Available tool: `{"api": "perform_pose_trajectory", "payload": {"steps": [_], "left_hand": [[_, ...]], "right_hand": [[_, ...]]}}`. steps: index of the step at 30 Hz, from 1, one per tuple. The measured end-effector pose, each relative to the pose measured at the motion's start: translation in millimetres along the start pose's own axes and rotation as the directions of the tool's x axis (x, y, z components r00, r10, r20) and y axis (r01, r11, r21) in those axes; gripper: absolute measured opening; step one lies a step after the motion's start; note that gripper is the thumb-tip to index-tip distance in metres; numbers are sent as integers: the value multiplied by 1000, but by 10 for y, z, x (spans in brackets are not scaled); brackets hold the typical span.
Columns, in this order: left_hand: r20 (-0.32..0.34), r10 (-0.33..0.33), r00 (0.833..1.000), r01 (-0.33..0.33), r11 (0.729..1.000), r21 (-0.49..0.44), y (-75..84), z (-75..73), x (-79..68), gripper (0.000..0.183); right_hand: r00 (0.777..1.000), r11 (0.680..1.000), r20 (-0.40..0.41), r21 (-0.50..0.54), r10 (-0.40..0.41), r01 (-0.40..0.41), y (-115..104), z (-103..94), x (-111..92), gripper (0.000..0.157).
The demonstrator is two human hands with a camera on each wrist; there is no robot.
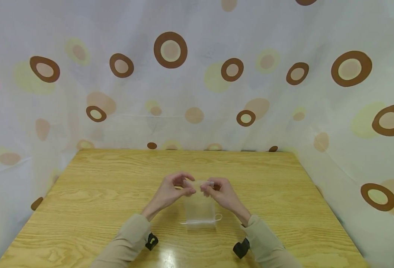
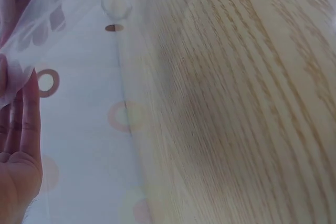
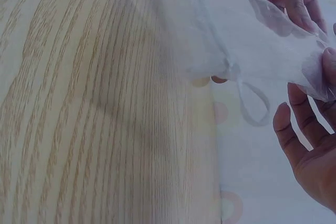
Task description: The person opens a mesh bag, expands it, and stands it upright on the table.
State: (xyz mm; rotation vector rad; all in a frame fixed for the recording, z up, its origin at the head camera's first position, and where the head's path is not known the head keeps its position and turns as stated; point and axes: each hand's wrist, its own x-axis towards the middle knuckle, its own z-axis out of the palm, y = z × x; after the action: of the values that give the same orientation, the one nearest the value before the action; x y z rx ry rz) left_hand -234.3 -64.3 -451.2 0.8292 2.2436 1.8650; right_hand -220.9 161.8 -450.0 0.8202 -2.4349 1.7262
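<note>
A sheer white drawstring pouch [image 1: 200,210] hangs over the table, its closed-looking edge up and its drawstring end down. My left hand [image 1: 171,188] pinches the upper left corner between thumb and fingers. At the upper right corner, my right hand [image 1: 221,191] pinches the fabric the same way. A white cord loop [image 1: 218,217] sticks out on the right near the lower end; the right wrist view shows this cord loop [image 3: 254,106] hanging from a knot. Fingers show through the thin pouch [image 2: 73,3] in the left wrist view.
The wood-grain table [image 1: 116,182] spreads under both hands. A white curtain [image 1: 197,82] with brown and pastel ovals surrounds its back and sides. Black wrist cameras, such as the left one [image 1: 151,241], are strapped below beige sleeves [image 1: 126,238].
</note>
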Motion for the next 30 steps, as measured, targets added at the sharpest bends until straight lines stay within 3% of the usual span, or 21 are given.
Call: {"api": "perform_pose_trajectory", "payload": {"steps": [6, 12, 18, 23, 30], "left_hand": [[-19, 4, 1000, -4, 1000, -25, -1, 3, -7, 17], [-9, 7, 1000, -8, 999, -41, -3, -2, -13, 16], [-43, 11, 999, -9, 998, 55, -7, 8, -34, 30], [-61, 22, 998, -19, 999, 47, 9, 17, -40, 48], [-69, 24, 997, -21, 999, 38, 28, 27, -41, 23]], "right_hand": [[999, 999, 39, 44, 16, -18, -26, -20, -29, 17], [999, 999, 15, 32, -31, 31, 5, -11, -22, 15], [999, 999, -24, 11, -30, 31, 0, 10, -21, 15], [999, 1000, -51, 18, -5, 5, -20, 20, -20, 17], [998, 997, -47, 66, -44, 47, 1, 32, -19, 15]]}}
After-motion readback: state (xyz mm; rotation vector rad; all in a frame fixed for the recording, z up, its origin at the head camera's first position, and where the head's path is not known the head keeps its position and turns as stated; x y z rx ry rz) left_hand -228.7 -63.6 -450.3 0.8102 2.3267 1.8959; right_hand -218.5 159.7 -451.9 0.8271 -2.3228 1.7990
